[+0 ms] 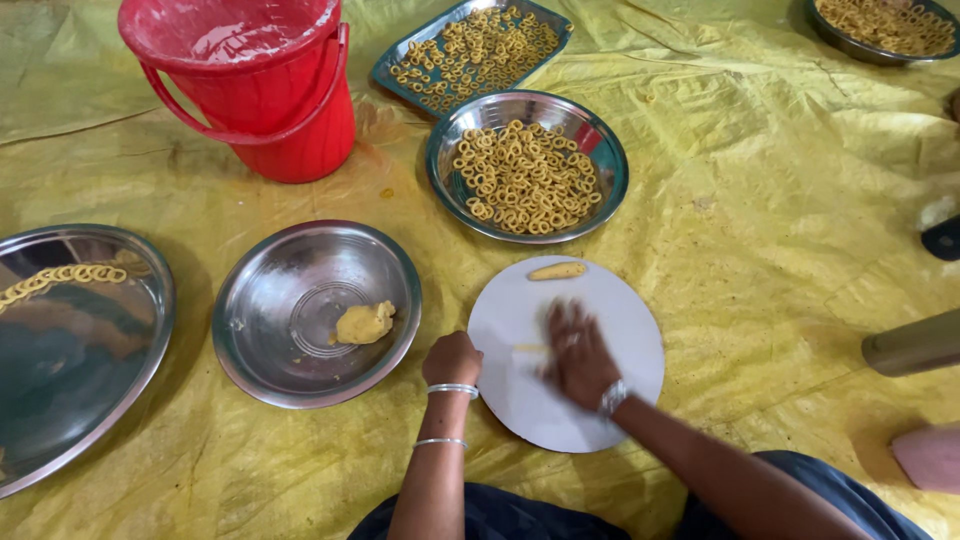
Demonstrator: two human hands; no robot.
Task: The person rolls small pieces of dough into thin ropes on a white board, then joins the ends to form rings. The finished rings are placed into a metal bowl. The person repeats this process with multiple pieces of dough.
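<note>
My right hand (577, 355) lies flat and blurred on a round white board (615, 320), pressing on a thin strip of yellow dough (530, 349). A short dough log (557, 271) rests at the board's far edge. My left hand (452, 359) is closed in a fist at the board's left edge, next to a steel bowl (290, 270) that holds a lump of yellow dough (364, 323). Whether the fist holds anything is hidden.
A steel plate (590, 130) and a teal tray (400, 50) hold several dough rings. A red bucket (270, 100) stands far left. A large steel plate (150, 340) with a few rings lies at left. Yellow sheet (780, 250) covers the floor.
</note>
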